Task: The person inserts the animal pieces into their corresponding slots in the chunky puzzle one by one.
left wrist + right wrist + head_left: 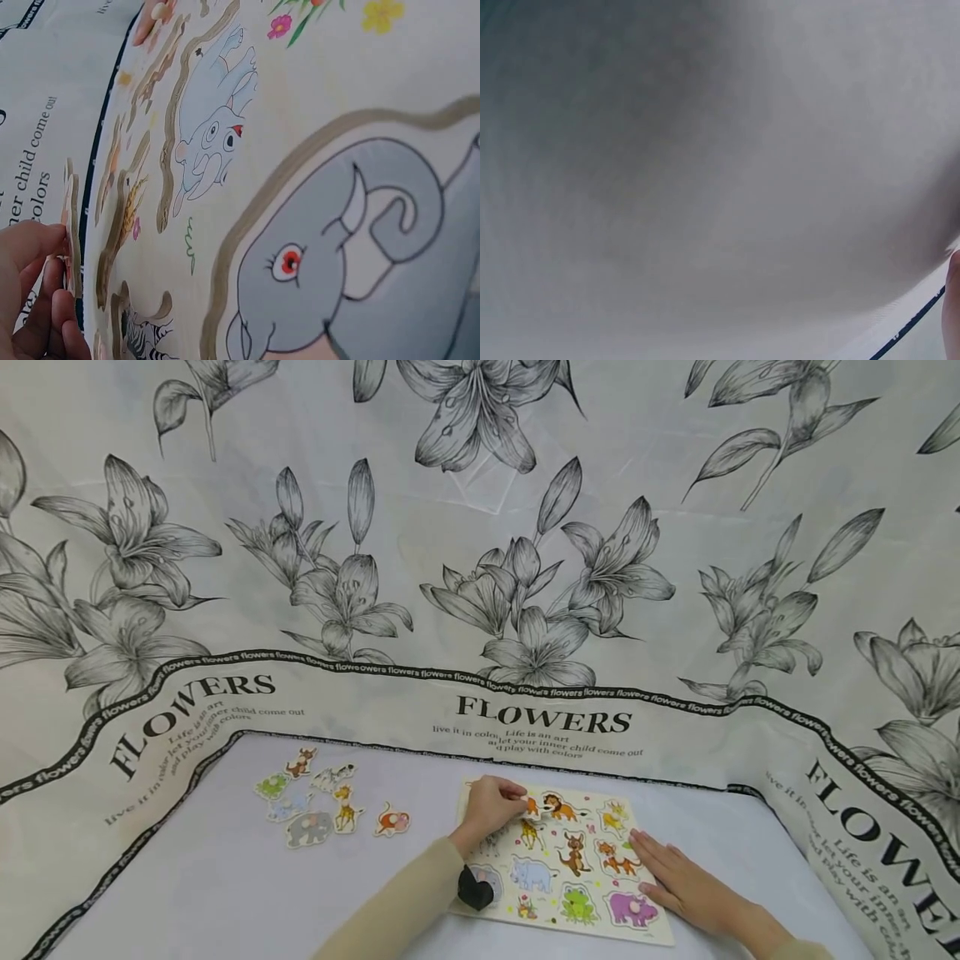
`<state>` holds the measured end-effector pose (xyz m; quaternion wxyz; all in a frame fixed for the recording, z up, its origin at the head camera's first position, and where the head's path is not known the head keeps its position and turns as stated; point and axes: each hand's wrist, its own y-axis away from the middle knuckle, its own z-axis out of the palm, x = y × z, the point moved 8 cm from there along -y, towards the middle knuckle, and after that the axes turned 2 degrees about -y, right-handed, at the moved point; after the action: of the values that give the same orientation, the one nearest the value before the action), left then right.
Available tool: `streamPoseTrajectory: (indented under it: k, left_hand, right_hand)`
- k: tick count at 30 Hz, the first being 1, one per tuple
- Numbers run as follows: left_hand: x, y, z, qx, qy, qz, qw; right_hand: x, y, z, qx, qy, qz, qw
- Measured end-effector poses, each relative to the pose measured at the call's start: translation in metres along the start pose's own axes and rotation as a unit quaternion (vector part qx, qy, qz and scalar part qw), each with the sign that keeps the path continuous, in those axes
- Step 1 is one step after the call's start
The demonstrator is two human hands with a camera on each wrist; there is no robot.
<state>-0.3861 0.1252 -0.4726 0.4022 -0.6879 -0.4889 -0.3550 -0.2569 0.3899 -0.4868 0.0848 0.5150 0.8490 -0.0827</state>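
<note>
My left hand (491,810) pinches a thin wooden puzzle piece (73,232) over the far left part of the animal puzzle board (547,914). In the left wrist view the piece stands nearly edge-on, so its picture is mostly hidden; some orange shows in the head view. The printed lion (562,807) lies just right of those fingers. With fingers stretched out, my right hand (686,881) rests at the board's right edge. A purple hippo piece (632,910) with a knob sits near that hand. The right wrist view shows mostly blurred cloth.
Left of the board lie several loose animal pieces, among them an elephant (308,830), a giraffe (346,808), a frog (272,786) and a monkey (392,819). A flower-printed cloth (540,727) rises behind and at both sides. A black heart shape (478,887) covers part of the board's elephant.
</note>
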Motion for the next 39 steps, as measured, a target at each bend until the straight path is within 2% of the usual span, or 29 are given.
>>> streamPoseTrajectory:
  k: [4,11,17,28,39]
  left_hand:
    - [0.002,-0.001,0.005,-0.002,0.000,-0.012,0.9999]
    - [0.010,-0.004,0.013,-0.003,-0.007,-0.003,1.0000]
    - [0.012,-0.008,0.022,-0.016,-0.008,0.003,0.9998]
    - [0.019,-0.012,0.034,-0.021,-0.028,0.023,0.9991]
    - [0.021,-0.015,0.045,-0.028,-0.034,0.009,0.9990]
  right_hand:
    - [0.000,-0.001,0.000,0.000,-0.003,-0.003,1.000]
    - [0.001,-0.001,0.000,0.001,0.004,-0.001,1.000]
    - [-0.003,-0.001,-0.002,-0.001,0.001,-0.006,1.000]
    - [-0.007,0.000,-0.007,0.012,0.018,-0.030,0.999]
    - [-0.008,0.001,-0.006,0.012,0.010,-0.029,0.999]
